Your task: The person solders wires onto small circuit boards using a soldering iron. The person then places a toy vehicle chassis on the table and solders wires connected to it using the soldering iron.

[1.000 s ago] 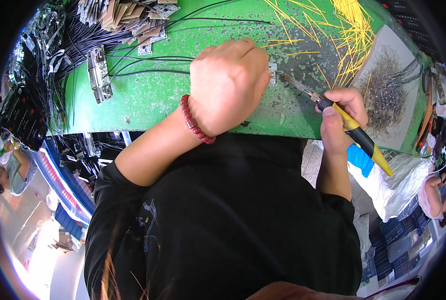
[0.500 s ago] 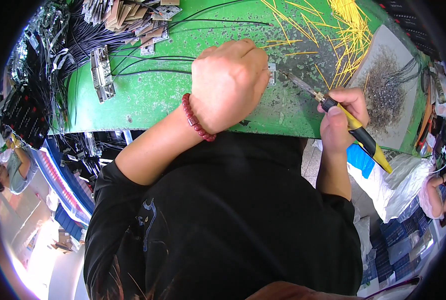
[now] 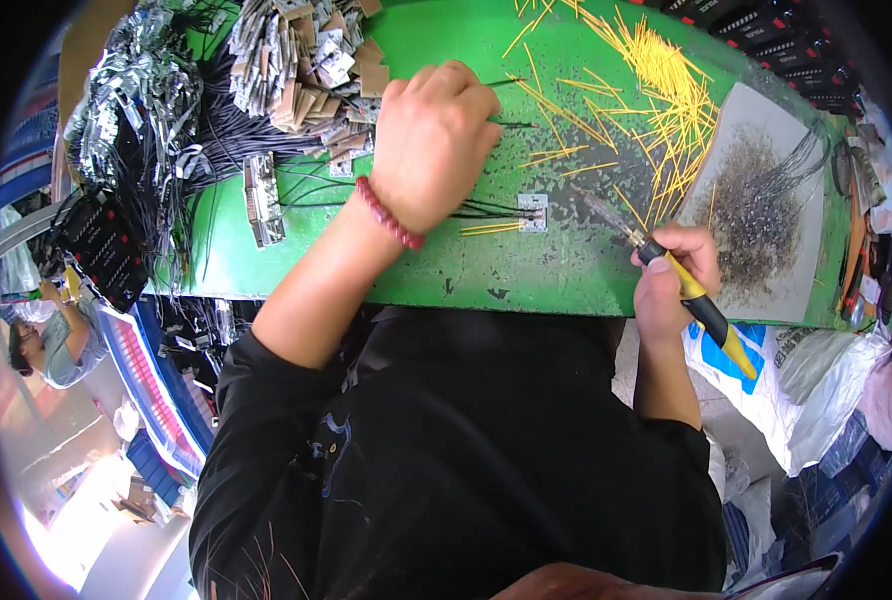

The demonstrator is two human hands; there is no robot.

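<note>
Fingers of the right hand (image 3: 671, 285) wrapped round the iron (image 3: 708, 316), pen-style, tip pointing up and to the left. Left hand (image 3: 434, 135): back uppermost, fingers bent, ends hidden; cannot tell whether they grip anything. A cable (image 3: 509, 81) runs out just beside its knuckles.

Board (image 3: 533, 213) lies flat on the bench (image 3: 396, 283), right of the left wrist, black leads (image 3: 476, 207) and yellow wires (image 3: 488, 229) at its left side. Iron tip is near the board's right side, apart from it.

Risks noted:
1. Left wrist sits close over the leads; a snag there could tug the board askew. No clamp seen on it.
2. Tip presumably hot. A leftward drift of the right hand could scorch lead insulation or wire coating.
3. Loose yellow wires from the pile (image 3: 666, 70) reach near the tip; a sweep upward could catch or melt one.
4. Debris (image 3: 756, 215) on the pad (image 3: 804, 280) could spread if the right forearm brushed it.
</note>
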